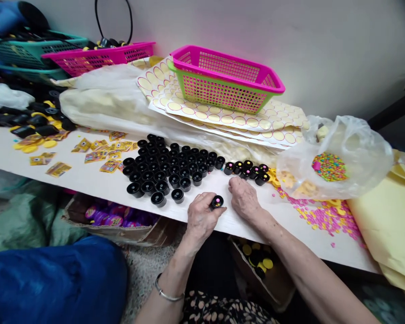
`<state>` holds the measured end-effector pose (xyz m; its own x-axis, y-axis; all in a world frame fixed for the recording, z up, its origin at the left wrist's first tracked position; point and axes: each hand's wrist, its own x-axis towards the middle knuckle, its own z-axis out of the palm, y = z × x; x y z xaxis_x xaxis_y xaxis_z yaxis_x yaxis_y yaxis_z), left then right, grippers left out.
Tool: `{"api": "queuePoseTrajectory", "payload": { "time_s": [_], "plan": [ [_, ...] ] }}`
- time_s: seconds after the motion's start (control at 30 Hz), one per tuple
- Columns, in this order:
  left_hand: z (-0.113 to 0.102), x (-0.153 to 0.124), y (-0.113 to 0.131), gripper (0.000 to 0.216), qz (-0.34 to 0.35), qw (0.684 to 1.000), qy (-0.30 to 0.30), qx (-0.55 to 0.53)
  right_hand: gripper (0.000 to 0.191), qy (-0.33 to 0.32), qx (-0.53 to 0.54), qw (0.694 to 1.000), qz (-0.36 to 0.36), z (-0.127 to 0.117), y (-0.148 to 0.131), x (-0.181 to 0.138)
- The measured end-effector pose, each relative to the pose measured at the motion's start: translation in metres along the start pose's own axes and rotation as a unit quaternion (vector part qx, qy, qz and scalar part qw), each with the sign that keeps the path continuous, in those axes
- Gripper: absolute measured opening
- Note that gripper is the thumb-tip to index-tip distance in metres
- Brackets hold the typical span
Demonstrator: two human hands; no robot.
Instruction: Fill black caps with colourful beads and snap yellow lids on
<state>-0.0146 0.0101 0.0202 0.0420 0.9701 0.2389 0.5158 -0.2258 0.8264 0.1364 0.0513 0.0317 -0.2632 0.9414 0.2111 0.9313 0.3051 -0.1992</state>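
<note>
My left hand (201, 213), closed at the table's front edge, grips a small black cup (217, 201) with a pink piece and a yellow bit showing inside. Beside it, my right hand (243, 194) rests low over the table with curled fingers; whatever they may pinch is hidden. Just beyond that hand stand several black cups (246, 173) with pink or yellow pieces in them. A large cluster of upright black cups (162, 164), with no coloured pieces visible inside, spreads to the left. Small pink and yellow pieces (324, 216) lie scattered on the right.
A clear plastic bag (364, 157) holds multicoloured beads (330, 166). Stacked pink and green baskets (222, 87) sit on sticker sheets (209, 118) at the back. Small printed packets (110, 155) lie left. Cardboard boxes (121, 231) stand below the table edge.
</note>
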Motion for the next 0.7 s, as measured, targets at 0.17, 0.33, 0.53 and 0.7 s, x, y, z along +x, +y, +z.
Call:
{"api": "queuePoseTrajectory", "payload": {
  "time_s": [0.17,0.33,0.53,0.7],
  "plan": [
    [0.0,0.0,0.003,0.017,-0.012,1.0,0.002,0.0,0.007,0.049,0.316,0.947,0.036,-0.013,-0.016,-0.011],
    [-0.003,0.0,0.003,0.012,-0.011,1.0,-0.012,0.002,0.01,0.089,0.403,0.91,0.043,-0.016,-0.038,-0.018],
    [-0.001,0.0,-0.002,0.023,-0.002,1.0,-0.007,0.009,0.013,0.091,0.389,0.917,0.019,-0.011,-0.041,-0.019],
    [-0.001,0.0,-0.001,0.021,-0.008,1.0,-0.005,0.005,0.023,0.11,0.283,0.948,0.098,-0.008,-0.028,-0.006]
  ]
}}
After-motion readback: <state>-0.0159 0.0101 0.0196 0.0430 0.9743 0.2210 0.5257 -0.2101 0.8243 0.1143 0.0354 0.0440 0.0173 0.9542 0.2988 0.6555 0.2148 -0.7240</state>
